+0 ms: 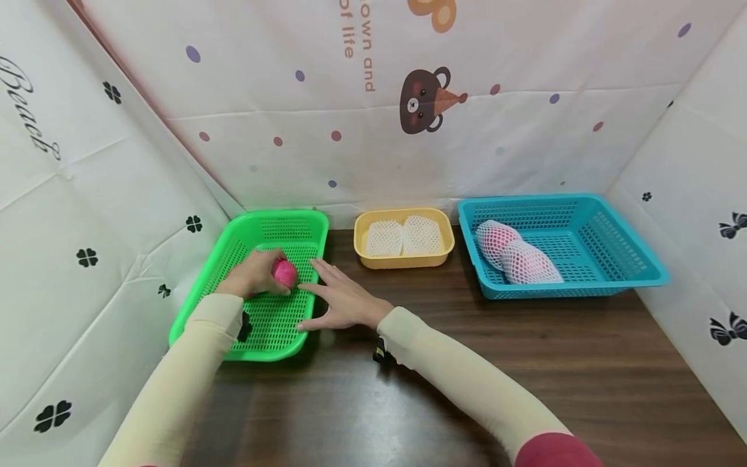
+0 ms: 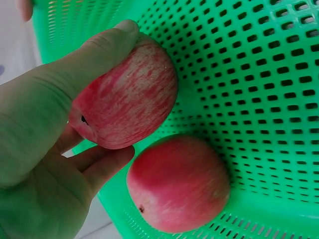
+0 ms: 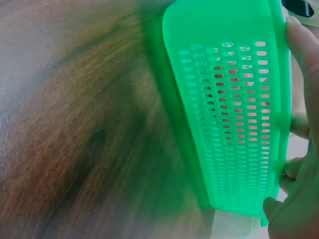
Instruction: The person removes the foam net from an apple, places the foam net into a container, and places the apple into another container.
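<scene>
In the head view, my left hand (image 1: 249, 275) is inside the green basket (image 1: 274, 331) and holds a pinkish-red apple (image 1: 285, 274). Up close in the left wrist view, the thumb lies over this streaked apple (image 2: 132, 94) and fingers support it from below. A second red apple (image 2: 179, 184) sits in the basket just beside it, mostly hidden by the left hand in the head view. My right hand (image 1: 344, 301) reaches to the basket's right rim with fingers spread. In the right wrist view, its fingertips are right at the green rim (image 3: 284, 149).
A small yellow basket (image 1: 403, 262) at the back centre contains white foam nets (image 1: 423, 235). To the right stands a blue basket (image 1: 595, 243) with two pink fruits in white foam nets (image 1: 530, 263). Patterned cloth walls (image 1: 327, 162) enclose the dark wooden table (image 1: 467, 350).
</scene>
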### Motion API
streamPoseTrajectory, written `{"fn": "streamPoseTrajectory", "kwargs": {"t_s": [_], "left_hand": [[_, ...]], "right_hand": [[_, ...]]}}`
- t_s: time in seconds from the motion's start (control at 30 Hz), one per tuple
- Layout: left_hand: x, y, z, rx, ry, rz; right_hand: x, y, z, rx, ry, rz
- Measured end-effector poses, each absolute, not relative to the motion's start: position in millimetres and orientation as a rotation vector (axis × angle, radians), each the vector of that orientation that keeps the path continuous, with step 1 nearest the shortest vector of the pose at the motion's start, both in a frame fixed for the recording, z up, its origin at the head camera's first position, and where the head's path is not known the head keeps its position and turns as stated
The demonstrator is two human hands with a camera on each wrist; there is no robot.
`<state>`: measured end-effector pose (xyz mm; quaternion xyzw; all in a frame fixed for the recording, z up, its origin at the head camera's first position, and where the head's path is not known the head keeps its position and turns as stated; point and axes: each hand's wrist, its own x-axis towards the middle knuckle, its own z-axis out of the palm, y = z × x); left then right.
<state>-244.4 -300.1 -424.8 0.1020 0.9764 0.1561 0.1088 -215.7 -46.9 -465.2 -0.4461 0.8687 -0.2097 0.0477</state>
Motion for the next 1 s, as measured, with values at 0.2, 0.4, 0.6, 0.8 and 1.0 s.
{"fn": "streamPoseTrajectory", "kwargs": {"t_s": [0.2,0.4,0.6,0.8,1.0], "left_hand": [[-243.3,-296.5,-430.1,0.301,2.864,0.367],[-242.2,-290.0,-430.3,0.304,2.869,0.352],[-243.4,-282.7,-434.6,0.282,2.874,0.321],[-245.4,-277.8,-439.3,0.310,2.886,0.283],[-246.8,-275.4,-436.0,0.323,2.909,0.238]], "right_hand": [[-215.8,-48.5,-468.0,-1.375,2.667,-0.630],[-216.4,-46.9,-468.1,-1.387,2.679,-0.619],[-214.3,-44.7,-467.6,-1.376,2.685,-0.601],[-212.1,-45.2,-468.8,-1.356,2.684,-0.581],[-214.3,-45.2,-467.4,-1.358,2.695,-0.578]]}}
